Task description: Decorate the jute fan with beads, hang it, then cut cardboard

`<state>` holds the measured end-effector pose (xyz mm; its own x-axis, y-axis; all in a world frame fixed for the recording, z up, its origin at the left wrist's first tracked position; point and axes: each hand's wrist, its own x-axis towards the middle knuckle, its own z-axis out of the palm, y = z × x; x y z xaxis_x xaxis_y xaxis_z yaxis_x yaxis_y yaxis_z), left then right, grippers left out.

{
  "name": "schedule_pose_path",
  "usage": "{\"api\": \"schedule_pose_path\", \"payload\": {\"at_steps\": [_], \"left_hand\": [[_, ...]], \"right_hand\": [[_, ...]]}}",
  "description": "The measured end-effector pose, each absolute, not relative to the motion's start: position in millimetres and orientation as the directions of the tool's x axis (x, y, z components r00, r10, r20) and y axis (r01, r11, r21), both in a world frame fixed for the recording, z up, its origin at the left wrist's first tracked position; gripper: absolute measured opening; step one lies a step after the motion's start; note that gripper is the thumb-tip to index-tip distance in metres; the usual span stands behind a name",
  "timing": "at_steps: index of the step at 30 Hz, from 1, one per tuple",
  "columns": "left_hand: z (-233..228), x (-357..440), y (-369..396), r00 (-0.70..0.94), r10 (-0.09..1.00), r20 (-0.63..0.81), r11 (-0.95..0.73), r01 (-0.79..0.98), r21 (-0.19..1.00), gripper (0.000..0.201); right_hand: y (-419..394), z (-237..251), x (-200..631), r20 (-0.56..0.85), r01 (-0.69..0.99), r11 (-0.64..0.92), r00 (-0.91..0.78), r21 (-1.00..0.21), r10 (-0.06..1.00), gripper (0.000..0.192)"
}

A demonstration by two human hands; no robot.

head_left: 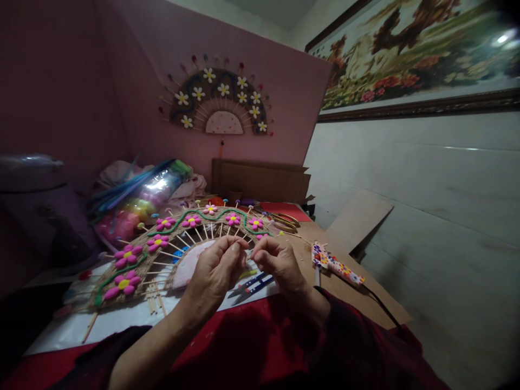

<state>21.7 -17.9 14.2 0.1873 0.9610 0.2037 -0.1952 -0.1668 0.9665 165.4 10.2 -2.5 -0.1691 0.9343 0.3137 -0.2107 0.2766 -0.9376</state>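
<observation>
Nearest to us are our own dark red sleeves (365,346) and forearms, reaching forward over the table (365,303). Our left hand (217,271) and right hand (280,262) meet just above the table, fingertips drawn together toward each other. Each grip is pinched nearly closed, thumb against fingers, but whatever small piece sits between them is too tiny and dim for us to tell.

Just beyond our hands lies the fan-shaped woven craft (162,254), flat on white paper, with pink flowers (124,283) along its arc, a green cord (219,215) winding between them, and thin wooden sticks radiating from a pale half-circle at its centre. Our fingers hover over its lower right edge, near the sticks.

Under our hands lie blue-handled snips (254,284). To the right, near our right wrist, rests a glue gun (335,264) covered in a flowered pattern, its dark cable trailing off toward the table's edge. A finished fan with white flowers (219,103) hangs on the pink wall (122,81) behind, above a cardboard box (260,181).
</observation>
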Motion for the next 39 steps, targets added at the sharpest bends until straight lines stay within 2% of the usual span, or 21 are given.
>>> {"api": "schedule_pose_path", "payload": {"at_steps": [3, 9, 11, 17, 25, 32, 39], "left_hand": [[15.7, 21.3, -21.2, 0.246, 0.945, 0.214, -0.181, -0.151, 0.972, 0.028], [13.5, 21.1, -24.0, 0.365, 0.899, 0.243, -0.217, -0.111, 0.970, 0.033], [13.1, 21.1, -23.6, 0.356, 0.897, 0.262, -0.232, -0.125, 0.965, 0.033], [17.9, 20.7, -24.5, 0.215, 0.915, 0.342, -0.300, -0.209, 0.931, 0.010], [17.2, 21.5, -27.6, 0.193, 0.916, 0.353, -0.316, -0.197, 0.928, 0.010], [14.8, 19.6, -25.4, 0.232, 0.911, 0.342, -0.317, -0.138, 0.938, 0.011], [11.3, 14.1, -19.7, 0.352, 0.886, 0.301, -0.311, -0.029, 0.950, 0.019]], "right_hand": [[6.9, 2.8, 165.7, 0.366, -0.134, 0.349, -0.130, -0.927, 0.922, 0.040], [9.7, -0.8, 169.0, 0.433, -0.100, 0.423, -0.123, -0.901, 0.893, 0.038], [11.8, -4.0, 170.6, 0.462, -0.093, 0.454, -0.106, -0.886, 0.880, 0.036], [14.8, -9.9, 173.0, 0.481, -0.058, 0.477, -0.083, -0.877, 0.873, 0.029], [14.8, -8.0, 174.0, 0.493, -0.060, 0.489, -0.096, -0.870, 0.865, 0.034], [13.4, -6.1, 172.7, 0.502, -0.035, 0.502, -0.115, -0.864, 0.857, 0.033], [18.9, -10.7, 174.6, 0.489, 0.012, 0.497, -0.160, -0.867, 0.857, 0.025]]}}
